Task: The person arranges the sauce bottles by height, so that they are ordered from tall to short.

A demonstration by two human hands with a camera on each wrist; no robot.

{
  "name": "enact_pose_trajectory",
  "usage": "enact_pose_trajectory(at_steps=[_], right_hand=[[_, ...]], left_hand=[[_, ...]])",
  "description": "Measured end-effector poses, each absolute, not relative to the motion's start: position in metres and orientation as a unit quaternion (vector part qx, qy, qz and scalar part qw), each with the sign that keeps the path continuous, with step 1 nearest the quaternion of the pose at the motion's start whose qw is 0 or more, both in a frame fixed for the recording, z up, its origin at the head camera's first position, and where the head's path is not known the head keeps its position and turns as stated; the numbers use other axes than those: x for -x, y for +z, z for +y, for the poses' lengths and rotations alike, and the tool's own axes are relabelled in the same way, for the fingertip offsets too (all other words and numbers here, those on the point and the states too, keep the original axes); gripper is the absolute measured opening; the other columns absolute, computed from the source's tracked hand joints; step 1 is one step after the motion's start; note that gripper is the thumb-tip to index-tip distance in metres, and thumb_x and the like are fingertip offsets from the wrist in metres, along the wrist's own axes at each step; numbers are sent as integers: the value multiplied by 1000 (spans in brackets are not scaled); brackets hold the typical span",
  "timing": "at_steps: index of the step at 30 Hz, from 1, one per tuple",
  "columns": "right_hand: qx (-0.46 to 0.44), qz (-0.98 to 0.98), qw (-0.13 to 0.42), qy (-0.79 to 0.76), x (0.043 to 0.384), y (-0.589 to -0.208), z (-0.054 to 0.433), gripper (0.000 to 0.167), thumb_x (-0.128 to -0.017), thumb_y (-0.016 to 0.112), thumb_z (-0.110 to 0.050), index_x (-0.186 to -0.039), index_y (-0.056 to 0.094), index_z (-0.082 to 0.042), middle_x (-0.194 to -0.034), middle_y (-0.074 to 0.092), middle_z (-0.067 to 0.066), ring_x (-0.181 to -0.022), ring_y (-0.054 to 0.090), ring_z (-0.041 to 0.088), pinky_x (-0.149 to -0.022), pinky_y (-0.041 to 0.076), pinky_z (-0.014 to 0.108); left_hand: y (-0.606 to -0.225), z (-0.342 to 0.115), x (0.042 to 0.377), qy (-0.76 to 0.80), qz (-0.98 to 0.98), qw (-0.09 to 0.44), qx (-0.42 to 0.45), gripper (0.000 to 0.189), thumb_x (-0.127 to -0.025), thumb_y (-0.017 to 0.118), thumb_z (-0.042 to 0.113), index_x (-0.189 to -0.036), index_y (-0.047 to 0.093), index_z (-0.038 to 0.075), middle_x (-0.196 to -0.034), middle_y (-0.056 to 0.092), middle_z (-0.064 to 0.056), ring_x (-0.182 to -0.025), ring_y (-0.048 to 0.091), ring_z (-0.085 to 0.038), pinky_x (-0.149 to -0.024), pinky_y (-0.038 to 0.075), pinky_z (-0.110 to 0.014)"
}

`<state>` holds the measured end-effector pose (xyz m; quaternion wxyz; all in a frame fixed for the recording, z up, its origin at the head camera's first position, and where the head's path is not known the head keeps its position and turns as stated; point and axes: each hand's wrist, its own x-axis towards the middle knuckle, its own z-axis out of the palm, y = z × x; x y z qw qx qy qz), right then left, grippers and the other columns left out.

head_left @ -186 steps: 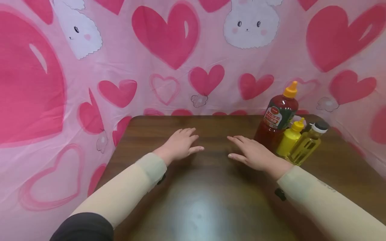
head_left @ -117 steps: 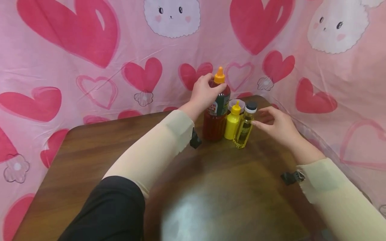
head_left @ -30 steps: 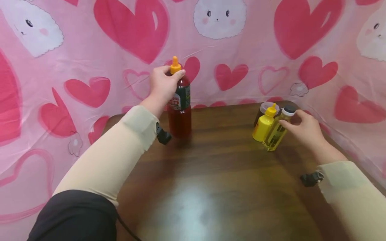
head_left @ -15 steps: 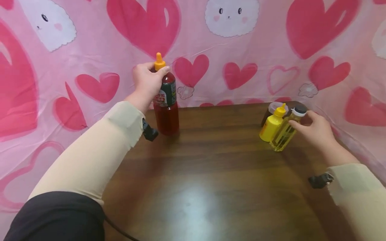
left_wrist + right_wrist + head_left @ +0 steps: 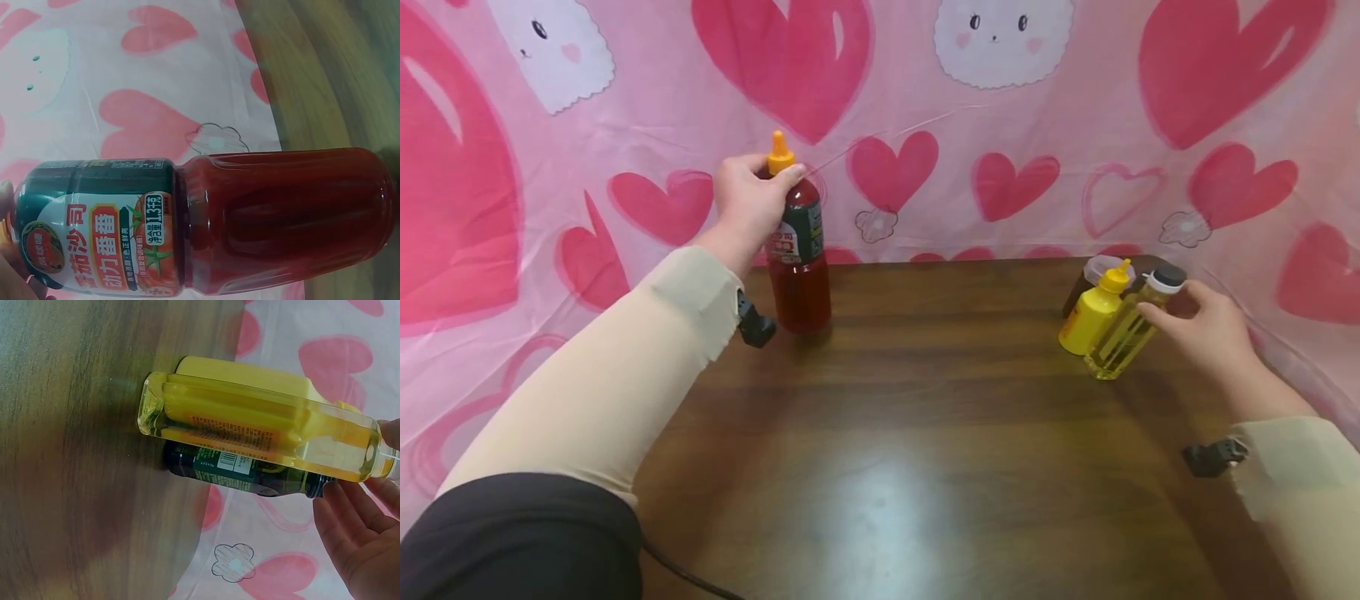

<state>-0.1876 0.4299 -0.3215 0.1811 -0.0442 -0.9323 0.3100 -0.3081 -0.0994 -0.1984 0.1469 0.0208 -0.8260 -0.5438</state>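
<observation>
At the back left of the table, my left hand [image 5: 748, 200] grips a large red ketchup bottle [image 5: 805, 293] by its neck, just under the orange nozzle cap. Its green label and red body fill much of the left wrist view, and the bottle stands upright. On the right, my right hand [image 5: 1213, 333] pinches the neck of a clear bottle of yellow liquid [image 5: 244, 419] below its black-and-white cap, thumb on one side and fingers on the other. That bottle's base is at the tabletop, close against a yellow squeeze bottle [image 5: 1086, 323].
Behind the yellow squeeze bottle is a dark container with a pale lid [image 5: 1108, 267]. A dark bottle with a green label [image 5: 222, 467] shows past the clear one. Pink heart-print cloth [image 5: 1000, 125] hangs behind the brown table [image 5: 925, 400]. A black cable [image 5: 688, 575] lies near my left sleeve.
The ketchup bottle has gone from beside the other bottles to the back left in my left hand, still shifting slightly left lately. My right hand has come onto the clear bottle's neck.
</observation>
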Motion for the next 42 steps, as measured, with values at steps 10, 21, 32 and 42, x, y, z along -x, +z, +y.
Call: enact_pose_trajectory(at_steps=[10,21,32,42], right_hand=[[48,-936,174,304,186,-324,435,46,-91,72,-34,-110,58,5,-102,64,27,-72,44,-18,-61,39,6],[46,-932,174,313,186,-325,440,45,-90,73,-33,-109,58,4,-83,62,-12,-72,46,-15,-60,40,8],[52,-930,169,322,177,-323,456,53,-90,73,-35,-124,56,3,-79,48,-38,-74,47,-16,-63,40,6],[47,-928,181,324,174,-324,458,48,-90,73,-31,-119,56,3,-79,48,-39,-72,47,-19,-61,39,5]], left_hand=[[-206,-110,313,-560,-813,154,-49,47,-89,73,40,-127,69,14,-118,68,-6,-100,61,-20,-94,50,-32],[-218,-124,314,-549,-819,151,-73,50,-88,73,43,-129,67,15,-121,68,-6,-104,61,-21,-95,50,-34],[-224,-118,318,-532,-828,157,-82,52,-87,73,46,-130,67,17,-122,68,-5,-105,62,-20,-95,50,-34],[-229,-123,317,-550,-816,149,-98,55,-86,72,48,-133,65,19,-125,66,-3,-112,60,-22,-100,47,-36]])
